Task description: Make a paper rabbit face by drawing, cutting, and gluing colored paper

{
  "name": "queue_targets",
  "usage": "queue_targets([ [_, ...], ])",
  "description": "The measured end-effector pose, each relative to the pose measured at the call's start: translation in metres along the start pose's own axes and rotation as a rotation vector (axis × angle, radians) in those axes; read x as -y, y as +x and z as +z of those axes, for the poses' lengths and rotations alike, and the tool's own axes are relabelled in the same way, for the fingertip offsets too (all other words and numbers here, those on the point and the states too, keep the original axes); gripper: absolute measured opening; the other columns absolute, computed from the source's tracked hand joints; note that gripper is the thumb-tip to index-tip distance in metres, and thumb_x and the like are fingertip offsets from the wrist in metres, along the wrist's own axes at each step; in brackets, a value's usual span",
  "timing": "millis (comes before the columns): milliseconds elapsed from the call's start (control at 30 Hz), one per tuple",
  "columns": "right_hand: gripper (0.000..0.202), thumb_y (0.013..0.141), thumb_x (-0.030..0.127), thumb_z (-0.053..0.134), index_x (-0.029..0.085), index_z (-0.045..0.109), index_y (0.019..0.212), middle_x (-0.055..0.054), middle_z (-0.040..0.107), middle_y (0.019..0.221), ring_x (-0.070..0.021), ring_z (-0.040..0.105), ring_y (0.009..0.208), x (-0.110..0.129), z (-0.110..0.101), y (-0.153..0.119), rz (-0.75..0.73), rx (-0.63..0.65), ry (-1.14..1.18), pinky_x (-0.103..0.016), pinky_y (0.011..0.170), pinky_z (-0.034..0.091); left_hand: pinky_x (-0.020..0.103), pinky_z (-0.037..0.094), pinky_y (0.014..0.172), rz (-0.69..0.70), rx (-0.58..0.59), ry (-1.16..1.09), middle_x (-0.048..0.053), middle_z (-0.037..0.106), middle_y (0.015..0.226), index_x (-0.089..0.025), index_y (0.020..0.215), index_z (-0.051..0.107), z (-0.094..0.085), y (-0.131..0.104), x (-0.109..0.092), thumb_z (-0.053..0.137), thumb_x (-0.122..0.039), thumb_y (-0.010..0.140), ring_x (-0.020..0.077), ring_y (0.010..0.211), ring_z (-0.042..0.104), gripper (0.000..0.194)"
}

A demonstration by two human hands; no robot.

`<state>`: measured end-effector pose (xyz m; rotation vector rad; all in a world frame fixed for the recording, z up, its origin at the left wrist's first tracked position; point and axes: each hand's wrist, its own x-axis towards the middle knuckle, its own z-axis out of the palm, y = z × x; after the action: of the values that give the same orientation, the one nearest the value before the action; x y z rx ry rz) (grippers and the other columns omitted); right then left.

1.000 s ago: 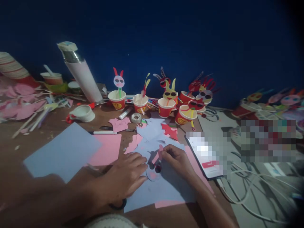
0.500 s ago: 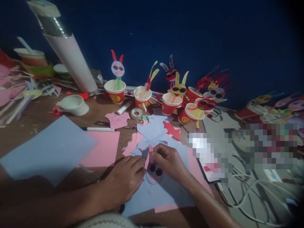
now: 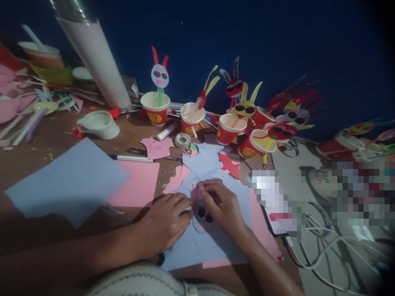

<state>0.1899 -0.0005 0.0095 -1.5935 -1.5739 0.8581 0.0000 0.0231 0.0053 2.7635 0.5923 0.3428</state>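
Between the thumb and fingers of my right hand (image 3: pixel 224 205) is a small curved pink paper strip (image 3: pixel 199 190). My left hand (image 3: pixel 168 222) is closed, its bent fingers together at the strip's lower end; their exact grip is partly hidden. Just below the strip lies a round, pale paper face (image 3: pixel 199 224) with two black oval eyes, partly covered by my right hand. Under it is a light-blue paper sheet (image 3: pixel 185 257), where both hands rest or hover close.
Red paper cups (image 3: pixel 155 107) with paper-faced straw figures line the back. Nearby are a tape roll (image 3: pixel 183 141), pink scraps (image 3: pixel 156 148), a marker (image 3: pixel 135 158) and a white cup (image 3: pixel 101 125). A phone (image 3: pixel 274 209) with white cables (image 3: pixel 311 263) lies at right; a tall cylinder (image 3: pixel 95 61) leans left.
The pink strip, upright before, is now bent over above the face by my right hand, which has come down a little around it. The camera view has shifted slightly.
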Motion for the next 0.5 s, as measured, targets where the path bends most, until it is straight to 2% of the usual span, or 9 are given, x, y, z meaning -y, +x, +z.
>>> queue_targets([
  [133, 0.015, 0.082, 0.028, 0.053, 0.018, 0.057, 0.071, 0.000, 0.058, 0.068, -0.0127, 0.052, 0.062, -0.001, -0.018, -0.001, 0.163, -0.070, 0.154, -0.024, 0.058, 0.041, 0.037, 0.044, 0.080, 0.005, -0.020, -0.006, 0.009, 0.057, 0.102, -0.015, 0.094, 0.059, 0.000, 0.001, 0.000, 0.049, -0.015, 0.083, 0.0236, 0.097, 0.050, 0.015],
  [267, 0.021, 0.081, 0.032, 0.053, 0.017, 0.056, 0.066, 0.002, 0.051, 0.057, -0.0101, 0.045, 0.053, -0.004, -0.030, -0.002, 0.293, -0.017, 0.199, -0.022, 0.050, 0.035, 0.037, 0.043, 0.078, -0.020, -0.029, -0.010, 0.009, 0.058, 0.101, -0.015, 0.098, 0.058, 0.004, 0.001, 0.000, 0.046, -0.015, 0.085, 0.0231, 0.095, 0.050, 0.018],
  [367, 0.024, 0.081, 0.034, 0.052, 0.017, 0.055, 0.064, 0.002, 0.051, 0.057, -0.0104, 0.044, 0.052, -0.007, -0.026, -0.003, 0.316, 0.035, 0.124, -0.022, 0.048, 0.035, 0.036, 0.043, 0.079, -0.046, -0.048, -0.038, 0.009, 0.058, 0.102, -0.015, 0.099, 0.057, 0.004, 0.000, 0.001, 0.043, -0.015, 0.086, 0.0220, 0.095, 0.051, 0.019],
  [500, 0.026, 0.084, 0.035, 0.048, 0.018, 0.056, 0.066, 0.001, 0.055, 0.057, -0.0112, 0.047, 0.052, -0.011, -0.016, -0.006, 0.249, 0.039, -0.059, -0.022, 0.048, 0.036, 0.036, 0.042, 0.082, -0.062, -0.023, -0.045, 0.008, 0.056, 0.106, -0.015, 0.103, 0.055, 0.001, 0.002, 0.006, 0.041, -0.011, 0.086, 0.0214, 0.098, 0.049, 0.022],
])
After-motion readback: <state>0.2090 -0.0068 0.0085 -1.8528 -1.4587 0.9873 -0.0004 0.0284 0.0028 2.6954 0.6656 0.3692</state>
